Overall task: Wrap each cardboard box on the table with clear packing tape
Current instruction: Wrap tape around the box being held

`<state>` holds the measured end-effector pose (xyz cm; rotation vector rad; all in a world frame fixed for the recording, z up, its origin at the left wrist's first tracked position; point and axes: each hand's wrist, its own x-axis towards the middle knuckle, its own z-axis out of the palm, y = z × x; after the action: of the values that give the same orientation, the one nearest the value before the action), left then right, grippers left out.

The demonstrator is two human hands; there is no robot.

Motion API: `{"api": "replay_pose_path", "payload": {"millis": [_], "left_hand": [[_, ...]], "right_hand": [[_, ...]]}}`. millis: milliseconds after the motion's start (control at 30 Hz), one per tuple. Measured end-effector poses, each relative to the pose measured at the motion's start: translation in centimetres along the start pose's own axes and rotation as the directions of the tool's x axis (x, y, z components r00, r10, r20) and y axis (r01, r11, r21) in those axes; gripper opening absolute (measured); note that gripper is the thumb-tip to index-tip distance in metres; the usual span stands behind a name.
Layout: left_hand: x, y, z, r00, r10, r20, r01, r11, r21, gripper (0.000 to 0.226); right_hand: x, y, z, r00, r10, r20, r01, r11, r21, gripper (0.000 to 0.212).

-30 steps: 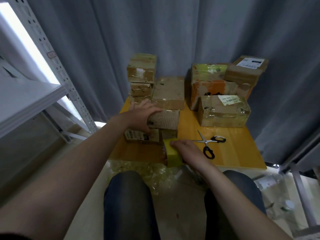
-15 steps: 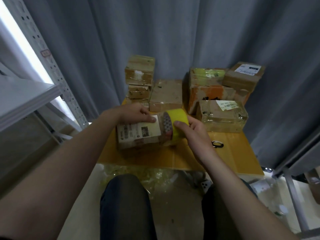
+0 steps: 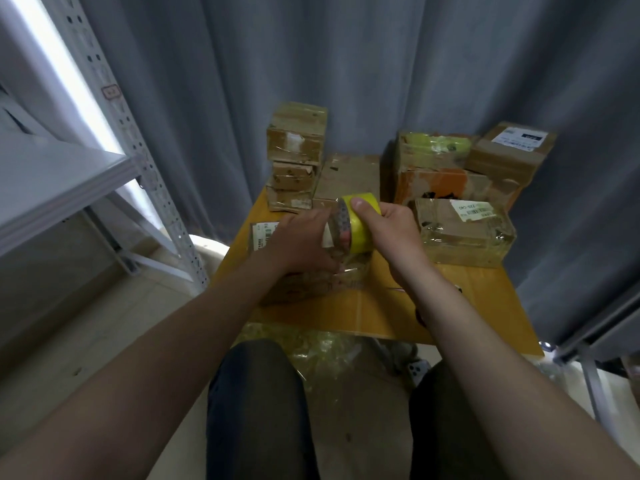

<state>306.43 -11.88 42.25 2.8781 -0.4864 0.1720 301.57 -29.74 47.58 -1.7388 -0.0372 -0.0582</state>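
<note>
Grey curtain point(image 3: 346, 64) fills the back; a white slotted rack point(image 3: 69, 174) stands at your left. The yellow table point(image 3: 467, 306) sits in front of your knees. At its far left, a stack of three boxes point(image 3: 298, 136); beside that, a flat box point(image 3: 349, 174); at far right, a cluster point(image 3: 450, 174) with an orange-printed box at the bottom and a labelled one leaning on top. A film-covered box point(image 3: 464, 233) lies in front of the cluster. The work box point(image 3: 266, 233) is at the near left of the table, white label up, mostly under your left hand point(image 3: 301, 244), which lies across its top, fingers stretched toward the right end and pressing down, clasping nothing. Your right hand point(image 3: 388, 230) grips the yellow tape roll point(image 3: 360, 226), thumb over the rim, roll held on edge just above the box's right end. A clear strip point(image 3: 334, 233) runs from the roll down under your left fingers.
</note>
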Motion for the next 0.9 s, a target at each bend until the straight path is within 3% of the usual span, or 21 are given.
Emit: {"api": "replay_pose_path", "payload": {"millis": [167, 300, 600, 700, 800, 867, 900], "left_hand": [[0.3, -0.5, 0.3, 0.999, -0.008, 0.048, 0.006, 1.0, 0.025, 0.116], [0.1, -0.5, 0.2, 0.999, 0.0, 0.048, -0.002, 0.999, 0.035, 0.118], [0.2, -0.6, 0.1, 0.996, 0.012, 0.093, -0.017, 0.998, 0.058, 0.129], [0.4, -0.7, -0.1, 0.991, 0.011, 0.131, -0.024, 0.995, 0.092, 0.133], [0.3, -0.7, -0.2, 0.989, 0.009, 0.151, -0.023, 0.995, 0.092, 0.135], [0.3, -0.5, -0.3, 0.99, 0.018, 0.141, -0.032, 0.995, 0.099, 0.13], [0.2, -0.4, -0.3, 0.991, 0.023, 0.132, -0.037, 0.994, 0.099, 0.126]], "right_hand": [[-2.3, -0.1, -1.3, 0.995, 0.077, 0.056, -0.079, 0.997, 0.022, 0.067], [-6.1, 2.9, -1.1, 0.966, 0.211, 0.147, -0.218, 0.975, 0.036, 0.036], [-7.0, 6.6, 0.7, 0.949, 0.292, 0.116, -0.294, 0.956, -0.003, 0.024], [-6.2, 7.6, 0.9, 0.95, 0.308, 0.055, -0.302, 0.949, -0.089, 0.038], [-5.6, 7.2, -0.2, 0.989, 0.134, -0.055, -0.145, 0.94, -0.31, 0.067], [-5.1, 6.0, -1.1, 0.988, -0.139, -0.061, 0.079, 0.814, -0.575, 0.081], [-4.7, 5.2, -1.1, 0.974, -0.223, 0.025, 0.184, 0.728, -0.66, 0.076]]}}
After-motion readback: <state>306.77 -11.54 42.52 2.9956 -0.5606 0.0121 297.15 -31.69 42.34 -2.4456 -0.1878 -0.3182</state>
